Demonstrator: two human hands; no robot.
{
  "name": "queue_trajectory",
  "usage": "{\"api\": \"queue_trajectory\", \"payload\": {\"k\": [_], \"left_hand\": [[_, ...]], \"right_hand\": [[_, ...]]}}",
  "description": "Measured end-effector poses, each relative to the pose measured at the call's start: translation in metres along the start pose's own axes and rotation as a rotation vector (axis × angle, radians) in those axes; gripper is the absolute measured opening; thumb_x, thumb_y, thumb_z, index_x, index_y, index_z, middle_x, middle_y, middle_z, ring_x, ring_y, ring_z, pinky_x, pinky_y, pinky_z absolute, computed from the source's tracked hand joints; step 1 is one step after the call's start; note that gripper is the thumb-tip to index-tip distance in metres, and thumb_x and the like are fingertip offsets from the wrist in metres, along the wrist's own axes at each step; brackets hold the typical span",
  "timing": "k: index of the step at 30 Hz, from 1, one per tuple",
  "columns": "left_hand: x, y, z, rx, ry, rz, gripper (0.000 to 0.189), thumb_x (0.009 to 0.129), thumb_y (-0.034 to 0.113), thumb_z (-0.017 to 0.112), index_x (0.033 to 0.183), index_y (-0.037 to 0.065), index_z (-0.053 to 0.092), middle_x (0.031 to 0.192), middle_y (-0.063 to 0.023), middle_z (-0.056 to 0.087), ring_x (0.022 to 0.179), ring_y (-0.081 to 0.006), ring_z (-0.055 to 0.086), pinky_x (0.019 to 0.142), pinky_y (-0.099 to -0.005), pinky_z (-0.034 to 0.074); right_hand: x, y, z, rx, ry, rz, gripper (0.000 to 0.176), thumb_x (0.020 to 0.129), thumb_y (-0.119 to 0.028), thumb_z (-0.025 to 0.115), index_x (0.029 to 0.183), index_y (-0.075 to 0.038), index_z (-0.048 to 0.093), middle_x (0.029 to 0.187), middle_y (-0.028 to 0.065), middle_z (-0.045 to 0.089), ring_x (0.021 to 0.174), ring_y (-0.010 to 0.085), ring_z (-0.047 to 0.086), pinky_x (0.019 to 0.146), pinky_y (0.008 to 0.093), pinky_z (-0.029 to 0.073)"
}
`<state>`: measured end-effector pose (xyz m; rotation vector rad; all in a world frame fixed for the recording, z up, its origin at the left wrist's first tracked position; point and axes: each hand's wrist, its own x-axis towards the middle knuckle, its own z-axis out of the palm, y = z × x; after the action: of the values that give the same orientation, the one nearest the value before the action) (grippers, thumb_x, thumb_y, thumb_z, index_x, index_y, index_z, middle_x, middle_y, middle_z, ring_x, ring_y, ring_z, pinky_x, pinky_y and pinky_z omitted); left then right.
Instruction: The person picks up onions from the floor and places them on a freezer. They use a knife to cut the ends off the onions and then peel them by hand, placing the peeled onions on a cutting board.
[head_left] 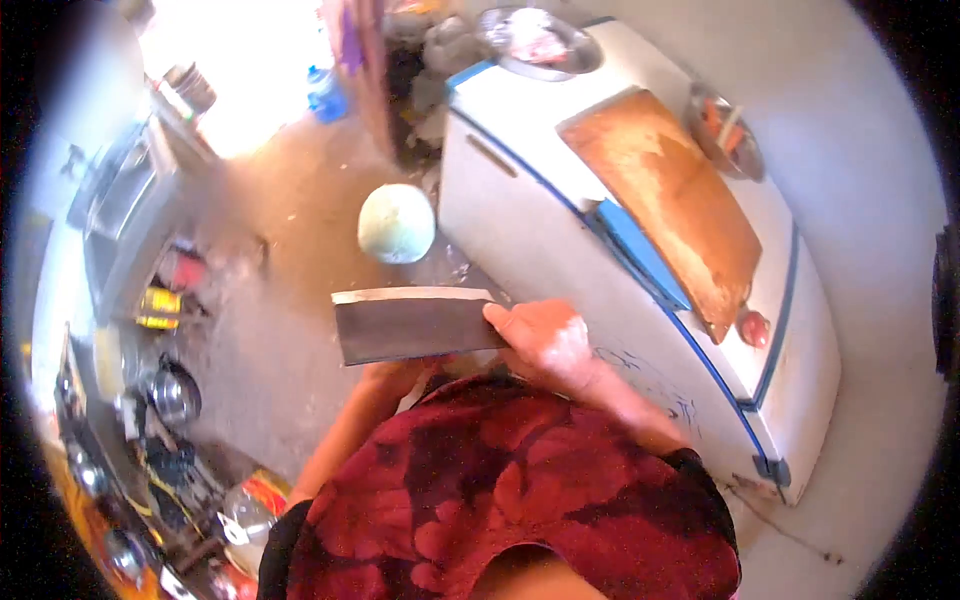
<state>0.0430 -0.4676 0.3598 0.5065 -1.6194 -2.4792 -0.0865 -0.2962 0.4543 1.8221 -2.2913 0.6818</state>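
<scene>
My right hand (pixel 548 342) is closed around the handle end of a cleaver (pixel 415 325). Its wide, dark blade has a pale strip along the far edge and points left across the front of my body. My left hand (pixel 392 374) is below the blade, close to its near edge; the blade hides most of it, so its fingers do not show. To the right, a brown wooden cutting board (pixel 675 205) lies on a white chest freezer (pixel 540 205). A small reddish round item (pixel 753 328) sits by the board's near corner.
On the freezer stand a metal bowl (pixel 490 40) with pale pink contents and a smaller bowl (pixel 748 160) with orange pieces. A blue flat item (pixel 640 255) lies beside the board. A pale round object (pixel 397 223) is on the floor. At left are a pot (pixel 175 390) and a bottle (pixel 250 520).
</scene>
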Motion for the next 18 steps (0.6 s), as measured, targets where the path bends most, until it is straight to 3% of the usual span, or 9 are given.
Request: {"api": "queue_trajectory", "payload": {"k": [2, 4, 7, 11, 12, 13, 15, 17, 18], "left_hand": [[0.003, -0.045, -0.021, 0.168, -0.029, 0.120, 0.052, 0.086, 0.041, 0.062, 0.126, 0.010, 0.049, 0.116, -0.0075, 0.058, 0.103, -0.0214, 0.056, 0.081, -0.0403, 0.051], [0.021, -0.048, -0.025, -0.407, -0.086, -0.294, 0.052, 0.087, 0.040, 0.060, 0.127, 0.010, 0.047, 0.117, -0.0083, 0.057, 0.106, -0.0224, 0.056, 0.083, -0.0425, 0.051], [0.027, -0.016, 0.007, -0.398, -0.026, -0.320, 0.048, 0.090, 0.038, 0.058, 0.126, 0.008, 0.049, 0.117, -0.0087, 0.057, 0.104, -0.0225, 0.057, 0.086, -0.0410, 0.051], [0.044, -0.026, 0.038, -0.362, -0.122, 0.051, 0.043, 0.090, 0.034, 0.057, 0.124, 0.007, 0.049, 0.118, -0.0084, 0.057, 0.103, -0.0207, 0.057, 0.088, -0.0373, 0.049], [0.055, -0.035, 0.039, -0.228, -0.184, 0.102, 0.043, 0.090, 0.033, 0.057, 0.124, 0.008, 0.049, 0.119, -0.0084, 0.056, 0.103, -0.0196, 0.057, 0.088, -0.0362, 0.049], [0.068, -0.047, 0.037, -0.090, -0.243, 0.145, 0.043, 0.090, 0.032, 0.058, 0.124, 0.008, 0.048, 0.121, -0.0085, 0.055, 0.103, -0.0186, 0.056, 0.087, -0.0351, 0.048], [0.094, -0.062, 0.026, 0.199, -0.370, 0.254, 0.043, 0.089, 0.030, 0.058, 0.125, 0.008, 0.047, 0.123, -0.0085, 0.053, 0.104, -0.0165, 0.055, 0.087, -0.0329, 0.047], [0.093, -0.053, 0.021, 0.062, -0.455, 0.224, 0.039, 0.089, 0.026, 0.059, 0.122, 0.009, 0.047, 0.119, -0.0072, 0.052, 0.102, -0.0150, 0.054, 0.086, -0.0310, 0.047], [0.087, -0.047, 0.032, -0.228, -0.470, 0.144, 0.035, 0.089, 0.024, 0.058, 0.119, 0.009, 0.048, 0.114, -0.0057, 0.053, 0.099, -0.0146, 0.054, 0.085, -0.0301, 0.046]], "right_hand": [[-0.006, 0.006, -0.001, -0.019, 0.082, 0.014, 0.045, 0.059, -0.006, 0.067, 0.103, -0.006, 0.058, 0.061, 0.0071, 0.054, 0.052, 0.0282, 0.055, 0.047, 0.0421, 0.043], [-0.013, 0.011, -0.009, -0.064, 0.102, 0.029, 0.045, 0.059, -0.006, 0.068, 0.103, -0.006, 0.058, 0.061, 0.0065, 0.054, 0.051, 0.0280, 0.055, 0.046, 0.0415, 0.044], [-0.022, 0.016, -0.020, -0.090, 0.140, 0.081, 0.046, 0.058, -0.007, 0.068, 0.103, -0.008, 0.059, 0.063, 0.0050, 0.055, 0.054, 0.0269, 0.056, 0.047, 0.0398, 0.045], [-0.038, 0.021, -0.028, -0.141, 0.132, 0.106, 0.053, 0.054, -0.010, 0.070, 0.106, -0.009, 0.059, 0.065, 0.0038, 0.055, 0.056, 0.0252, 0.056, 0.049, 0.0386, 0.045], [-0.040, 0.021, -0.029, -0.143, 0.115, 0.112, 0.054, 0.053, -0.010, 0.070, 0.106, -0.009, 0.059, 0.066, 0.0036, 0.055, 0.056, 0.0249, 0.056, 0.049, 0.0384, 0.045], [-0.037, 0.022, -0.031, -0.172, 0.178, 0.088, 0.033, 0.066, -0.013, 0.065, 0.098, -0.009, 0.059, 0.057, 0.0032, 0.049, 0.049, 0.0218, 0.054, 0.043, 0.0371, 0.043], [-0.045, 0.025, -0.034, -0.123, 0.198, 0.083, 0.044, 0.062, -0.009, 0.067, 0.104, -0.008, 0.058, 0.062, 0.0039, 0.055, 0.053, 0.0229, 0.057, 0.047, 0.0367, 0.045], [-0.049, 0.032, -0.035, -0.068, 0.152, 0.089, 0.054, 0.056, -0.007, 0.070, 0.109, -0.006, 0.058, 0.072, 0.0070, 0.061, 0.062, 0.0257, 0.061, 0.054, 0.0379, 0.048], [-0.052, 0.033, -0.034, -0.049, 0.086, 0.112, 0.059, 0.053, -0.005, 0.072, 0.110, -0.005, 0.059, 0.080, 0.0097, 0.065, 0.070, 0.0276, 0.064, 0.059, 0.0387, 0.049]]}}
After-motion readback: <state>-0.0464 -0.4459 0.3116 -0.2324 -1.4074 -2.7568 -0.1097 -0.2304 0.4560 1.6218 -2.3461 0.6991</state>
